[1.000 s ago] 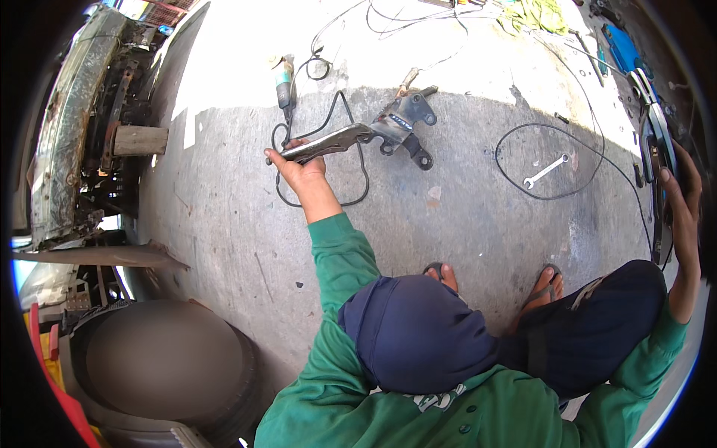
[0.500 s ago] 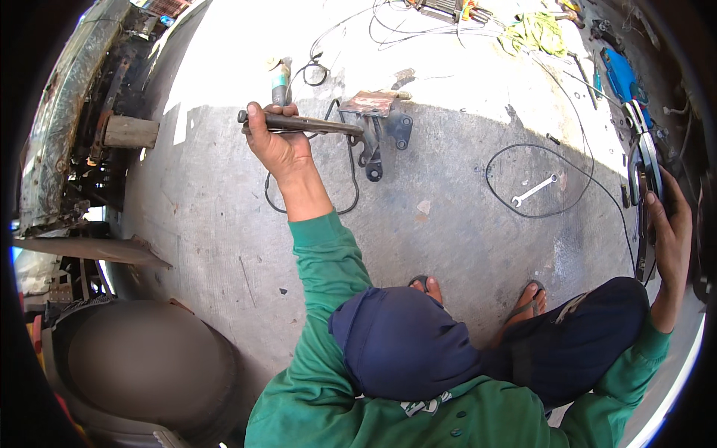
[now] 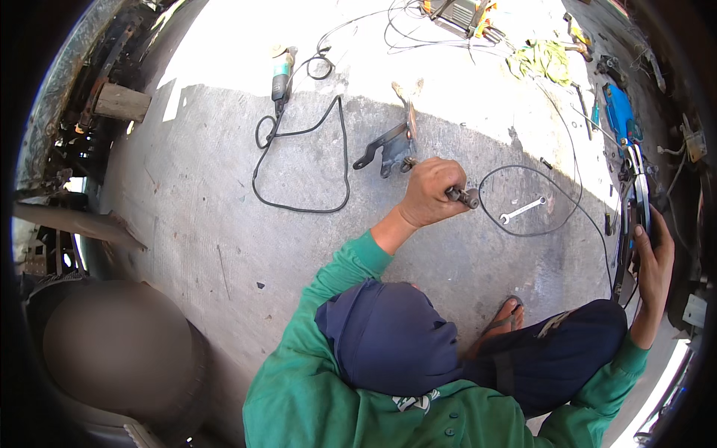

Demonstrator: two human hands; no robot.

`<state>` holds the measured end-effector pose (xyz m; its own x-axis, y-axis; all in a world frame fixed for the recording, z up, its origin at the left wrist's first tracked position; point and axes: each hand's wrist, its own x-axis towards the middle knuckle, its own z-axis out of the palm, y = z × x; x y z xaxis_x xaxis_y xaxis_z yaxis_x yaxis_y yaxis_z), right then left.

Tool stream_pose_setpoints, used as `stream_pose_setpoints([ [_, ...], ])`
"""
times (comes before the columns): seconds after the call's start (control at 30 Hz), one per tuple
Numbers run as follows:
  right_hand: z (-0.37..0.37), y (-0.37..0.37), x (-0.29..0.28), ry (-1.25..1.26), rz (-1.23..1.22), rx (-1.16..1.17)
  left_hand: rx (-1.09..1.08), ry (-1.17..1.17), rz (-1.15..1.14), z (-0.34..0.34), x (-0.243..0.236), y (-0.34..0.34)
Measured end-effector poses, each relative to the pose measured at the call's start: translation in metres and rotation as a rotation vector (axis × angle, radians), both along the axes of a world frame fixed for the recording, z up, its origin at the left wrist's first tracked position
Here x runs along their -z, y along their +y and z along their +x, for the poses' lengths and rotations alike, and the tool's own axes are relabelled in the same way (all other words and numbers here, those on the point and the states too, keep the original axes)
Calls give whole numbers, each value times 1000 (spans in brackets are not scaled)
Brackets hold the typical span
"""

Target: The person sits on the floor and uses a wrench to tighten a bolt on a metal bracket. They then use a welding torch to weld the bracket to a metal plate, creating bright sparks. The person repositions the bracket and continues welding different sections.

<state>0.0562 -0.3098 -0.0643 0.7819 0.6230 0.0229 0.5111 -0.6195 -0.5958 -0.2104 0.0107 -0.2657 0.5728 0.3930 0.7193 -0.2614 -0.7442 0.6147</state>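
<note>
The dark metal bracket with a long bar and jutting lugs (image 3: 396, 149) is in the left hand (image 3: 433, 193), whose fingers are closed around the bar, its round, knobby end poking out on the right side of the fist. From those fingers the wider plate-and-lug end lies up and to the left, above the grey concrete floor (image 3: 291, 254); whether it touches there I cannot tell. The bar's long axis slants through the fist, foreshortened, from the knobby end at lower right to the lugs at upper left. The left hand is thus the near one; the right hand (image 3: 656, 254) is well apart, at the far right, against a dark, narrow metal part with a pale curved edge (image 3: 638, 194). Its thumb lies along that part, but how firmly the fingers close I cannot tell. Between the hands lies a silver combination wrench (image 3: 523, 210), inside a thin black cable loop (image 3: 549, 230).
</note>
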Motion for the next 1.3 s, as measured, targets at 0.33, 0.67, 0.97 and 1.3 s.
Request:
stream_pose_setpoints([
  [0.33, 5, -1, -2, 89, -93, -15, 252, 471, 459, 1, 86, -78],
  [0.67, 11, -9, 0, 60, -102, -27, 296, 597, 460, 8, 93, -84],
  [0.97, 11, -12, 2, 36, -141, 7, 285, 597, 343, 14, 79, -82],
  [1.3, 15, -21, 2, -30, -160, -27, 426, 786, 371, 47, 53, -69],
])
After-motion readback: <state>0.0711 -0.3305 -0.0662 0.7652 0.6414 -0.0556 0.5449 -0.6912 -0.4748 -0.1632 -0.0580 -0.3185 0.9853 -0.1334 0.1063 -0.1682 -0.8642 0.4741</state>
